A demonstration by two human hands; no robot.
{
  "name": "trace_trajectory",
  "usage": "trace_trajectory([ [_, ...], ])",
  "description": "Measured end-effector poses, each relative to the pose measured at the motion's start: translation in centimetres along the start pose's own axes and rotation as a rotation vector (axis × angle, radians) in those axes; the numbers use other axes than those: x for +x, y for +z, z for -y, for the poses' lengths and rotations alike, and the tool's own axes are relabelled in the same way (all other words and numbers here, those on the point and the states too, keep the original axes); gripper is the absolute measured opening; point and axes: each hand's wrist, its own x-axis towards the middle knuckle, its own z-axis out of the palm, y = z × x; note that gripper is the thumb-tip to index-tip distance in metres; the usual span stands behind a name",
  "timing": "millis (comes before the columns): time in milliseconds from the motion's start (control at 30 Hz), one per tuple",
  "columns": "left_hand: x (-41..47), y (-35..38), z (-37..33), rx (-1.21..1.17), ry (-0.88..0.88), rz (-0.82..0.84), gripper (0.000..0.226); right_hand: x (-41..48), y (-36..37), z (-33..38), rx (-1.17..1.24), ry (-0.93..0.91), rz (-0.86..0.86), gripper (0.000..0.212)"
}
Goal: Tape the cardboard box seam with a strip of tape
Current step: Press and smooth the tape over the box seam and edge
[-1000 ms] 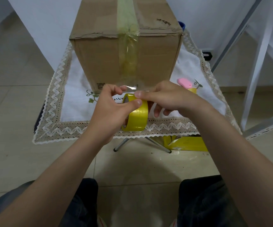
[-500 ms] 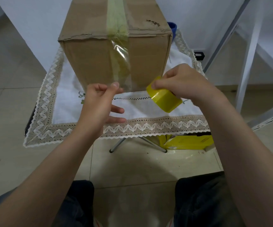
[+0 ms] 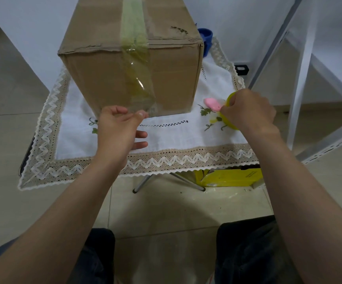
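Observation:
A brown cardboard box (image 3: 96, 70) stands on a small table covered with a white lace-edged cloth (image 3: 172, 138). A strip of yellowish clear tape (image 3: 138, 78) runs along the top seam and hangs loosely down the front face. My left hand (image 3: 118, 130) pinches the strip's lower end between thumb and forefinger, just in front of the box's bottom edge. My right hand (image 3: 248, 111) holds the yellow tape roll (image 3: 228, 117) down on the cloth at the right; the hand hides most of the roll.
A pink cutter (image 3: 212, 103) lies on the cloth just left of the roll. A blue object (image 3: 206, 36) peeks out behind the box. Yellow packaging (image 3: 229, 178) lies on the floor under the table. A white metal frame (image 3: 301, 74) stands at the right.
The roll left the strip: my right hand carried it from in front of the box to the right and down onto the cloth. My left hand kept hold of the strip's end.

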Motion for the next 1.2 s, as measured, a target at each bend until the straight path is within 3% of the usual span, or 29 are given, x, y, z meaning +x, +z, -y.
trace_trajectory([
  [200, 0.2, -0.2, 0.2, 0.008, 0.018, -0.003, 0.035, 0.4, 0.5, 0.0, -0.115, 0.031, 0.068, 0.041],
  [267, 0.3, -0.3, 0.2, 0.022, 0.02, -0.005, 0.036, 0.3, 0.7, 0.2, -0.138, 0.068, 0.055, 0.08],
  [333, 0.4, -0.5, 0.2, 0.032, 0.022, -0.001, 0.036, 0.2, 0.9, 0.7, -0.137, 0.044, -0.002, 0.094],
  [467, 0.5, -0.7, 0.1, 0.067, 0.05, 0.003, 0.036, 0.2, 0.7, 1.8, 0.022, -0.104, -0.116, 0.072],
  [567, 0.6, -0.8, 0.1, 0.069, 0.058, -0.001, 0.036, -0.3, 0.6, 3.4, 0.332, -0.342, -0.153, 0.065],
  [633, 0.8, -0.9, 0.1, 0.069, 0.055, 0.001, 0.034, -0.9, 0.2, 4.6, 0.398, -0.492, -0.183, 0.064],
  [800, 1.4, -1.1, 0.3, 0.071, 0.061, 0.003, 0.031, -2.0, -1.7, 7.5, 0.353, -0.706, -0.324, 0.055],
  [1200, 2.1, -1.3, 0.5, 0.098, 0.094, 0.002, 0.031, 0.9, -1.2, 14.4, 0.159, -0.843, -0.265, 0.05],
])
